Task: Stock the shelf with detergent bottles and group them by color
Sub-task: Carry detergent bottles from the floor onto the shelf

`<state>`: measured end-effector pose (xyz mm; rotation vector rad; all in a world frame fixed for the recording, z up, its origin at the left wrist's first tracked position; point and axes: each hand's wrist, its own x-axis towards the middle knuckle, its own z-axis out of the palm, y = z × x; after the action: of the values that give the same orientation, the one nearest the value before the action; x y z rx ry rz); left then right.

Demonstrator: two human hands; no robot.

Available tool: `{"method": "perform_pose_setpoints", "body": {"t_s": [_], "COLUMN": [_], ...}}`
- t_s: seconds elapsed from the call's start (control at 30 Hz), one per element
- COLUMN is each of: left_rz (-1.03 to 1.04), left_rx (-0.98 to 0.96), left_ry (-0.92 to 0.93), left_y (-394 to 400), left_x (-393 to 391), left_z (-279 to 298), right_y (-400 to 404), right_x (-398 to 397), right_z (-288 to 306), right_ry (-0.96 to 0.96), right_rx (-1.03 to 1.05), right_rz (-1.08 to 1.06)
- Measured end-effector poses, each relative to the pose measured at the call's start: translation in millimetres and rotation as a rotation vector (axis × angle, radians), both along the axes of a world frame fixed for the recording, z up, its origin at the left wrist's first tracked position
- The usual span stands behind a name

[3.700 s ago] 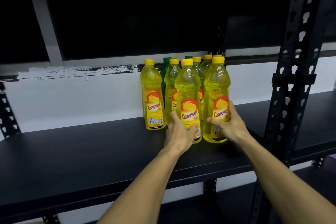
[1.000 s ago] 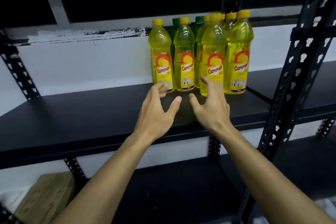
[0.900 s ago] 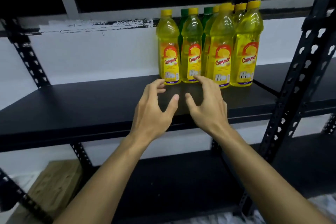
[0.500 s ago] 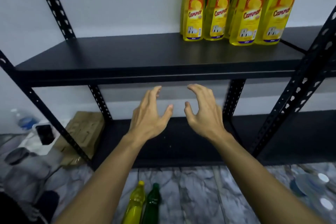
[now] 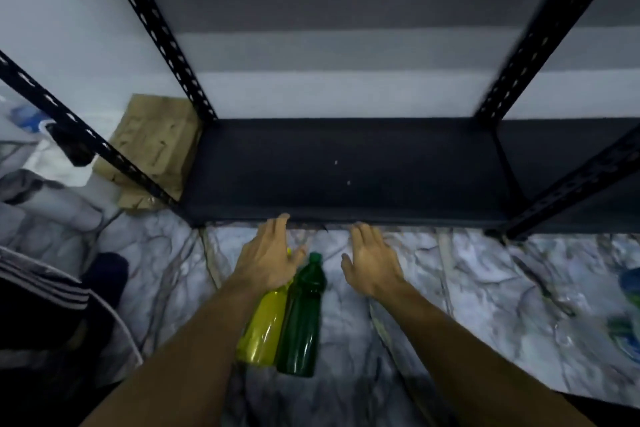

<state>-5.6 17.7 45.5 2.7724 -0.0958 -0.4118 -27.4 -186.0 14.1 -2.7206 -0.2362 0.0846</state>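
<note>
Bottles, yellow bottle (image 5: 264, 326) and green bottle (image 5: 302, 319), lie below left hand (image 5: 268, 258) and right hand (image 5: 372, 262), both spread, empty.

Two plastic bottles side by side on marble-patterned floor (image 5: 467, 288): yellow detergent bottle (image 5: 261, 329) left, dark green detergent bottle (image 5: 301, 322) right, touching. Black metal bottom shelf (image 5: 346, 170) behind them. Brown cardboard box (image 5: 152, 146) left of shelf.

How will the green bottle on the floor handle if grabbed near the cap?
The green bottle looks tall and narrow, so it may tip if nudged. Its smooth, glossy plastic could be slippery. It stands close beside the yellow bottle, so a push would likely knock that too.
</note>
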Motion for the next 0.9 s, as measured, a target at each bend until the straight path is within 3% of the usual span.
{"method": "perform_pose_setpoints", "body": {"t_s": [0.3, 0.4, 0.53, 0.9], "left_rz": [0.077, 0.172, 0.36, 0.547], "left_rx": [0.148, 0.085, -0.028, -0.171], "left_ry": [0.24, 0.353, 0.406, 0.589], "left_y": [37, 42, 49, 68], "left_x": [-25, -33, -38, -38], "left_z": [-128, -154, -175, -204], "right_y": [53, 66, 87, 121], "right_x": [-31, -43, -51, -45], "right_z": [-113, -137, -158, -187], "right_ry": [0.402, 0.542, 0.711, 0.956], "right_rx": [-0.054, -0.021, 0.102, 0.438], "right_rz": [-0.032, -0.074, -0.221, -0.624]}}
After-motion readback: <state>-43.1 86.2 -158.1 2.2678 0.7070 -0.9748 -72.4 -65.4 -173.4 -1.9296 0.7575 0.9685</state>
